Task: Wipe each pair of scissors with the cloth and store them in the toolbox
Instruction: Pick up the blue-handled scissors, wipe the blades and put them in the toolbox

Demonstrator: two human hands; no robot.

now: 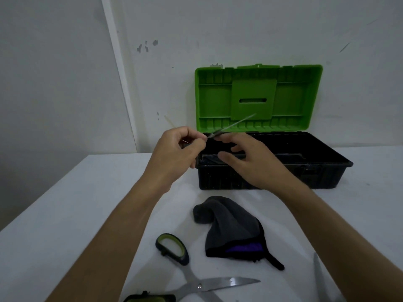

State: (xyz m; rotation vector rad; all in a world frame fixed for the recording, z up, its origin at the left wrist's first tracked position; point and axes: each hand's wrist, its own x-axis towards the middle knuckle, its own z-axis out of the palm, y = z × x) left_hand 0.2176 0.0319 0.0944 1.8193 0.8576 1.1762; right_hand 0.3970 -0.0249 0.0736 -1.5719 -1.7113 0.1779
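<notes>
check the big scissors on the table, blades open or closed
Open. The big scissors lie on the table with their handles spread apart and the blades crossing at the pivot; one blade points right, the other runs off the bottom edge.

No readable text, label, brand, number or sign showed anywhere: none on the toolbox (272, 166), its lid (257, 97), the scissors (196, 280), the cloth (231, 227) or the wall.

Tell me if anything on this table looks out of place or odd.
Mostly the large scissors near the table's front edge: they lie spread wide open, blades exposed. The grey cloth is crumpled beside them. The toolbox stands open, nothing spilled.
</notes>
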